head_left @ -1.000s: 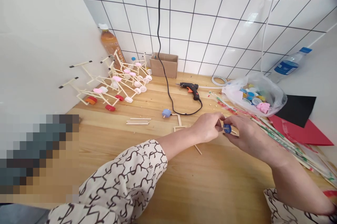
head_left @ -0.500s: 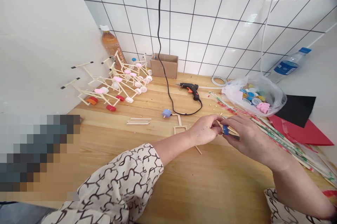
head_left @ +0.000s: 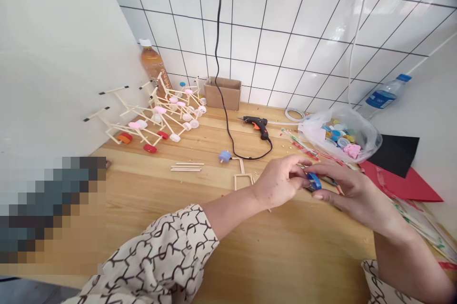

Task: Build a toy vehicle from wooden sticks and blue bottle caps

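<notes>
A blue bottle cap point(head_left: 314, 181) is tilted on edge between my two hands, above the right part of the table. My left hand point(head_left: 276, 181) reaches in from the left, its fingertips closed at the cap's near side. With thumb and forefinger around the cap's rim, my right hand point(head_left: 360, 197) grips it from the right. A dark tool, partly hidden, lies beneath the right fingers; I cannot make out its kind. Left of my left hand lies a frame of thin wooden sticks point(head_left: 243, 175), and beside it a pale blue cap wheel point(head_left: 224, 156) on a stick.
A black glue gun point(head_left: 257, 125) with a trailing cord lies behind the hands. Several stick models point(head_left: 153, 111) with cap wheels stand at left. Loose sticks point(head_left: 186, 169) lie before them. At right are a bag of caps point(head_left: 339, 139), a water bottle point(head_left: 383, 96) and red paper point(head_left: 410, 185).
My right hand's fingers have opened out a little and shifted around the blue cap, which now shows more of its face. The view has shifted slightly.
</notes>
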The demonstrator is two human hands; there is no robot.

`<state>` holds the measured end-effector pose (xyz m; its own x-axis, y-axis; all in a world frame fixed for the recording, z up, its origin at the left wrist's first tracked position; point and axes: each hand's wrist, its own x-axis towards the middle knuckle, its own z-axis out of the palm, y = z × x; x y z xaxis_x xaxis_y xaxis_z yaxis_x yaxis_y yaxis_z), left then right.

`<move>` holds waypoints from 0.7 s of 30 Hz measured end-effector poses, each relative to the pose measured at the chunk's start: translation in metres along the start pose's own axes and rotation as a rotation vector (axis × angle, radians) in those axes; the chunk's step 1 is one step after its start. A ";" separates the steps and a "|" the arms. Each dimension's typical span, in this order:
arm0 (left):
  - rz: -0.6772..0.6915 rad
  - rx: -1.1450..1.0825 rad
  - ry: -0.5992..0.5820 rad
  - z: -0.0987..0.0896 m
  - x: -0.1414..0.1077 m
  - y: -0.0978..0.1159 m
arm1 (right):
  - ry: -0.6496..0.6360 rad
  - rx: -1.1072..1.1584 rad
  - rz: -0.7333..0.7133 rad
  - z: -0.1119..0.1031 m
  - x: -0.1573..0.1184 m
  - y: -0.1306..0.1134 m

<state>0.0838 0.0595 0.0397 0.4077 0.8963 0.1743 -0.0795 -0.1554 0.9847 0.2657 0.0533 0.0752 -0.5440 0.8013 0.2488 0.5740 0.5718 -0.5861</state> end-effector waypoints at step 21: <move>-0.044 -0.186 0.057 0.006 -0.006 0.017 | 0.033 0.572 0.120 0.003 0.001 0.008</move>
<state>0.0855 0.0492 0.0557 0.3626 0.9235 0.1252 -0.2316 -0.0408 0.9720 0.2678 0.0577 0.0684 -0.4710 0.8649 0.1733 0.2041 0.2980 -0.9325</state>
